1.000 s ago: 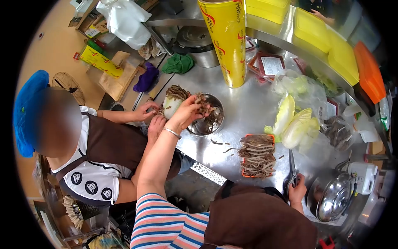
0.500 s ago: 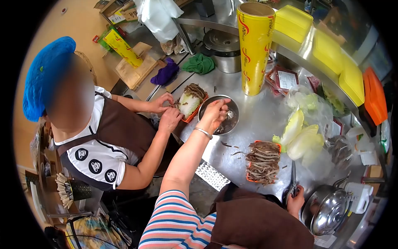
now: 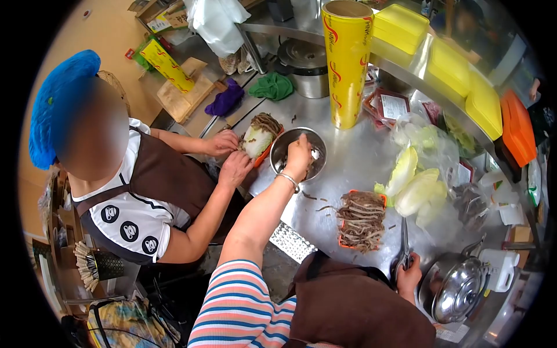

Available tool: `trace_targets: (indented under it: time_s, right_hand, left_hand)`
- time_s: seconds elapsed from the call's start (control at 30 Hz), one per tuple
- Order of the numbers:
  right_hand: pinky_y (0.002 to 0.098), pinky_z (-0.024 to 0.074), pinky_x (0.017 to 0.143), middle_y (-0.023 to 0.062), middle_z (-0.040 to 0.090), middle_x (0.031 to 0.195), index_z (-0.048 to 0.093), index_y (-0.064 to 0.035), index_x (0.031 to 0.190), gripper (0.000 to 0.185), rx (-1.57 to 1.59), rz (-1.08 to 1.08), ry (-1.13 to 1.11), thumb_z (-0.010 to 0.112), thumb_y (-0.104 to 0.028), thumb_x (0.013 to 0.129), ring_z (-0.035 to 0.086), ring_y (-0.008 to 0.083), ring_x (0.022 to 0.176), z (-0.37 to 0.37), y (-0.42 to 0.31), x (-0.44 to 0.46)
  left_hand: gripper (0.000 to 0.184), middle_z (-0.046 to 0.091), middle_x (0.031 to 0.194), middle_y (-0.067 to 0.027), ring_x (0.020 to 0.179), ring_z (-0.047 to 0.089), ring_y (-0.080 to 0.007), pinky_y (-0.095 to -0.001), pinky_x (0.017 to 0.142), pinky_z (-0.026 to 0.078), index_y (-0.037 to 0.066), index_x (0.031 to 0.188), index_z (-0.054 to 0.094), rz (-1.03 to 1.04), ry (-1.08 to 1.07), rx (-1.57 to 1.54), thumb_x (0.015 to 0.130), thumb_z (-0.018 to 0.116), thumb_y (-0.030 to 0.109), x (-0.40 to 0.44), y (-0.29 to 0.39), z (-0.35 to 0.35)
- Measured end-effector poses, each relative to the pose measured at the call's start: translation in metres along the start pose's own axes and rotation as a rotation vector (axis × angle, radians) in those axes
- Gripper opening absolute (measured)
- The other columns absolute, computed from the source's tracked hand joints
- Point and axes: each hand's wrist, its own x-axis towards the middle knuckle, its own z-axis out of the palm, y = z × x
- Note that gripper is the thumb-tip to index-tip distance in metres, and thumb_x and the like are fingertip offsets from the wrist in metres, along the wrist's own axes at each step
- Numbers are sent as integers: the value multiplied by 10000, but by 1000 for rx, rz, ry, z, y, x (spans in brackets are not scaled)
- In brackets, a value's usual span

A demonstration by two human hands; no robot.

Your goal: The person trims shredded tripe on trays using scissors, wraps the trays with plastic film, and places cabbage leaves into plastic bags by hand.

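Observation:
My left hand [image 3: 299,158], with a bracelet at the wrist, is down in a steel bowl [image 3: 277,152]. Its fingers are closed, and what they hold is hidden. Something shiny and whitish shows beside them in the bowl. At the lower right, my right hand [image 3: 409,272] grips scissors [image 3: 404,246] whose blades point away from me. Between my hands lies an orange-rimmed tray piled with brown dried vegetable strips [image 3: 361,221]. Left of the bowl, a co-worker's two hands touch another orange tray holding pale cabbage [image 3: 255,142] topped with brown strips.
Loose cabbage leaves [image 3: 418,191] and plastic bags lie to the right. A tall yellow film roll [image 3: 348,69] stands behind the bowl. A lidded steel pot [image 3: 455,290] sits at lower right. The co-worker in a blue cap [image 3: 64,104] stands close on my left.
My left hand has dropped lower into the bowl from above it. The whole view has shifted slightly. My right hand still holds the scissors.

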Motion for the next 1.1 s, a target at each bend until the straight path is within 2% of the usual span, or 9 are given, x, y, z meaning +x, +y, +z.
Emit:
trace_targets:
  time_s: [0.2, 0.23, 0.37, 0.47, 0.63, 0.77, 0.87, 0.93, 1.1]
  right_hand:
    - [405, 449, 564, 80, 563, 618, 508, -140, 1075, 417, -40, 10, -19, 619, -111, 674, 584, 286, 570, 2, 0, 2]
    - [410, 451, 567, 79, 565, 619, 508, -141, 1075, 419, -42, -1, -12, 621, -112, 672, 586, 290, 573, 3, 3, 4]
    - [419, 457, 574, 77, 572, 622, 508, -140, 1075, 423, -80, 4, -12, 624, -116, 669, 591, 296, 579, 1, 0, 0]
    - [404, 457, 563, 78, 578, 628, 508, -136, 1075, 420, -78, 43, -50, 620, -111, 671, 594, 285, 577, -2, -5, -1]
    - [400, 453, 549, 77, 563, 604, 508, -136, 1071, 413, -55, 19, -14, 614, -103, 673, 582, 283, 551, 2, -1, 0]
    - [403, 449, 544, 76, 550, 594, 507, -138, 1069, 410, -37, 20, -18, 609, -95, 674, 573, 285, 540, 1, -1, 0]
    - [400, 451, 547, 78, 554, 603, 506, -135, 1069, 411, -39, 20, -33, 609, -92, 673, 577, 282, 546, 0, -1, 0]
    - [399, 453, 549, 80, 556, 605, 506, -134, 1069, 409, -37, 23, -31, 609, -93, 674, 578, 281, 548, 1, -2, 0]
    - [397, 458, 555, 84, 561, 612, 506, -131, 1069, 408, -40, 27, -35, 610, -91, 676, 582, 281, 552, 1, -2, 0]
  left_hand:
    - [414, 322, 495, 51, 377, 277, -80, -243, 346, 193, 135, 661, 407, -127, 8, -68, 957, 374, 422, 14, -3, -22]
    - [342, 411, 621, 9, 478, 378, -121, -263, 413, 286, 114, 717, 455, -197, -85, -340, 948, 416, 363, 28, -4, -50]
    - [396, 447, 718, -3, 539, 424, -135, -254, 448, 319, 124, 772, 451, -267, 44, -122, 952, 369, 467, 20, 65, -122]
    - [390, 474, 741, -27, 596, 479, -169, -299, 500, 402, 111, 868, 479, -598, 52, -143, 950, 357, 473, 43, 62, -176]
    - [484, 541, 871, -64, 812, 576, -245, -420, 694, 492, 90, 934, 499, -530, 211, 76, 938, 306, 534, 42, 42, -174]
    - [431, 527, 910, -61, 815, 567, -251, -435, 704, 492, 97, 910, 499, -529, 199, 36, 933, 351, 501, 31, 54, -178]
    - [268, 503, 913, -68, 816, 551, -245, -404, 697, 494, 89, 849, 492, -476, 178, 33, 919, 465, 346, 38, 33, -205]
    - [313, 534, 1054, -76, 917, 572, -235, -378, 710, 504, 21, 1130, 518, -306, 82, 219, 840, 588, 115, 41, 18, -220]
    - [370, 626, 885, -92, 818, 617, -225, -318, 706, 506, -26, 1030, 600, -89, 206, 765, 706, 727, 97, 37, -9, -216]
